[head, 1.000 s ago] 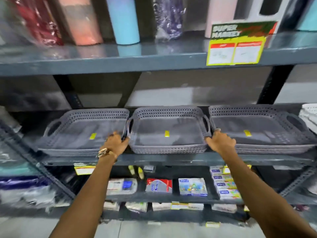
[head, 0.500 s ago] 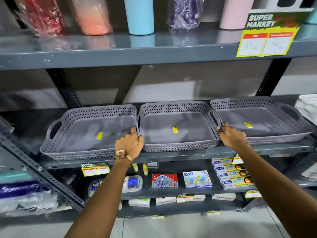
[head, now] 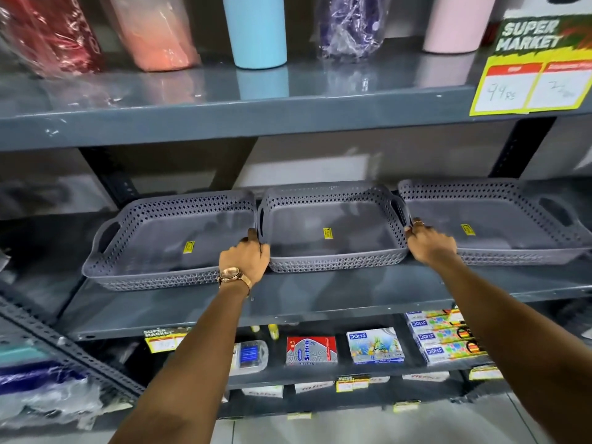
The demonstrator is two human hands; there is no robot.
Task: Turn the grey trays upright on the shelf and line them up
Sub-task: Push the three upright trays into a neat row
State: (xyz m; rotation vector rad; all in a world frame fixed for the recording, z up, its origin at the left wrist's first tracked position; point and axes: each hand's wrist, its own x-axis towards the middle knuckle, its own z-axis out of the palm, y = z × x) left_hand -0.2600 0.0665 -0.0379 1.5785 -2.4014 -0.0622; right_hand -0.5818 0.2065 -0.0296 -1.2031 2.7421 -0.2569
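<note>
Three grey perforated trays stand upright, side by side, on the grey shelf (head: 320, 296). The left tray (head: 150, 245) sits a little nearer the front edge than the middle tray (head: 333, 248) and the right tray (head: 512, 232). Each has a small yellow sticker on its floor. My left hand (head: 245, 259), with a gold watch on the wrist, grips the middle tray's left handle. My right hand (head: 431, 243) grips the same tray's right handle, its fingers curled over the rim between the middle and right trays.
The upper shelf (head: 224, 113) holds wrapped tumblers in red, orange, blue, purple and pink, plus a yellow price tag (head: 531, 84). Small boxed goods (head: 374, 346) fill the shelf below. A slotted metal upright (head: 64, 344) runs diagonally at the lower left.
The view has moved closer and lower relative to the shelf. Both hands stay on the middle tray's handles, and that tray sits further back from the shelf's front edge.
</note>
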